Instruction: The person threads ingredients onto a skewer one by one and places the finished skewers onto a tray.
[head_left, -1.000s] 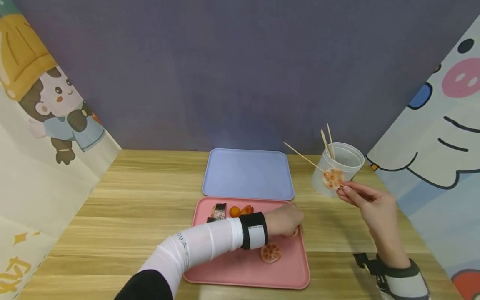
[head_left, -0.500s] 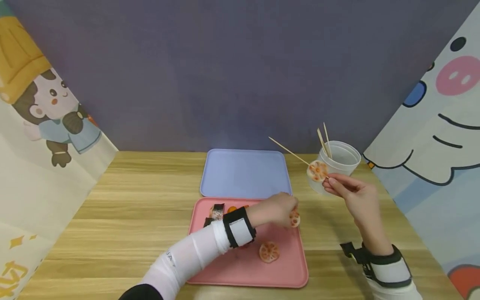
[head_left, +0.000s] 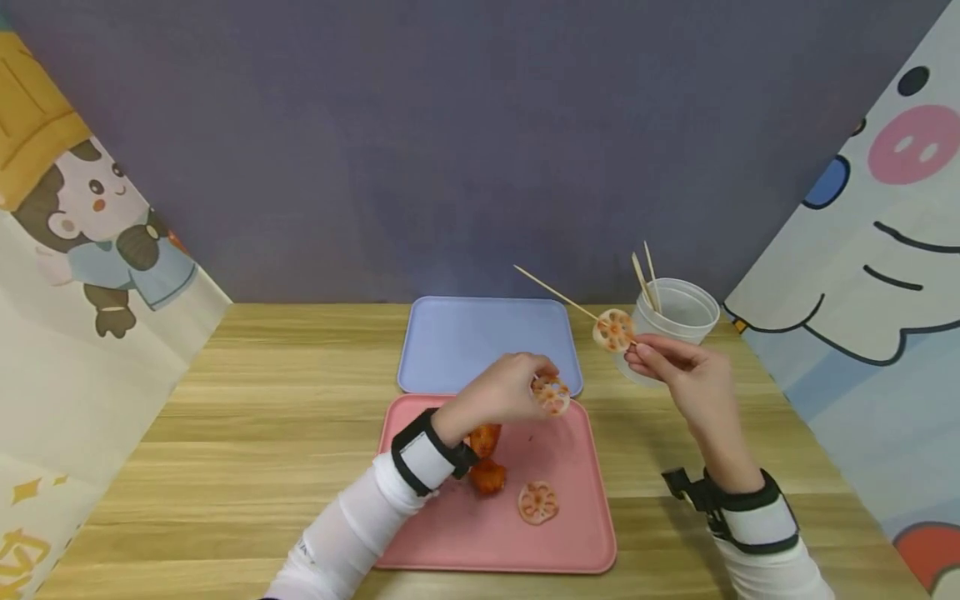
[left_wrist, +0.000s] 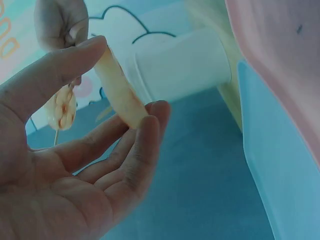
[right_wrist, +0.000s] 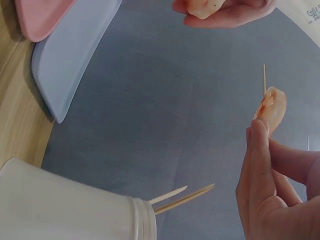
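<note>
My left hand [head_left: 504,390] pinches a lotus root slice [left_wrist: 120,87] by its edges between thumb and fingers, above the upper edge of the pink tray [head_left: 495,554]. At the right, my right hand [head_left: 682,375] pinches the lower end of a bamboo skewer [head_left: 555,292]. A second lotus root slice [head_left: 613,331] is threaded on that skewer, close to my fingertips, and the bare end points up and left. Another lotus root slice [head_left: 538,502] lies flat on the pink tray. Reddish-orange fried pieces [head_left: 487,477] lie left of it, partly hidden by my left wrist.
A blue tray [head_left: 480,337] lies behind the pink one. Behind my right hand stands a translucent white tub [head_left: 678,308] with several skewers [head_left: 643,279] leaning in it. A dark wall panel [head_left: 465,150] closes off the back of the wooden table [head_left: 247,433].
My left hand has lifted a lotus root slice off the pink tray's right side and moved up and left with it. The right hand has brought its skewer leftward.
</note>
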